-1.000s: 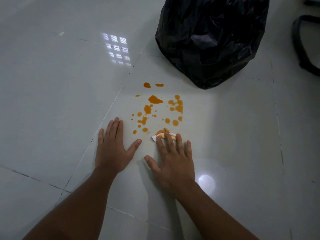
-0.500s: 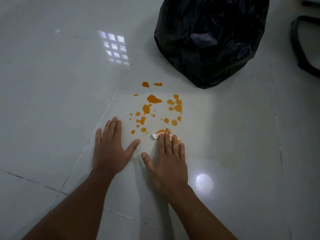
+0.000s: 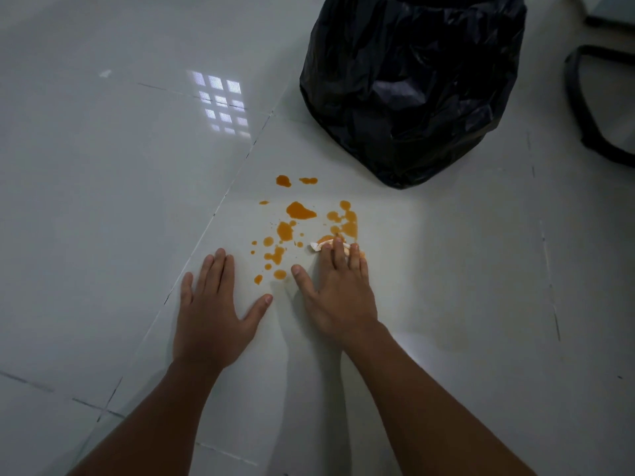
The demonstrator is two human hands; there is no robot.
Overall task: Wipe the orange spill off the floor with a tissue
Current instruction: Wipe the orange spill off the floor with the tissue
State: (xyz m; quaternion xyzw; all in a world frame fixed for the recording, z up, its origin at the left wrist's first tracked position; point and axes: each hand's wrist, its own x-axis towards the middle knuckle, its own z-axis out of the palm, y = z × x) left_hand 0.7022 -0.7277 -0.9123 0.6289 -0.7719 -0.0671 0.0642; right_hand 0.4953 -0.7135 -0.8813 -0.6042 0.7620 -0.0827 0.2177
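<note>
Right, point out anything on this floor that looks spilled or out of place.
Orange liquid droplets lie splattered across the glossy white floor tile, in front of the crumpled black plastic bag. The right hand presses a small white tissue, already stained orange, at their right edge. The left hand rests flat beside them.

Glossy tiled floor [image 3: 103,201], crinkled shiny plastic bag [image 3: 412,80], soft paper tissue [image 3: 315,246]

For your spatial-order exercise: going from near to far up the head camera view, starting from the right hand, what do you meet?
Right hand pressed flat → crumpled white tissue under its fingertips → scattered orange liquid spill on the pale tiled floor → crinkled black plastic bin bag.
</note>
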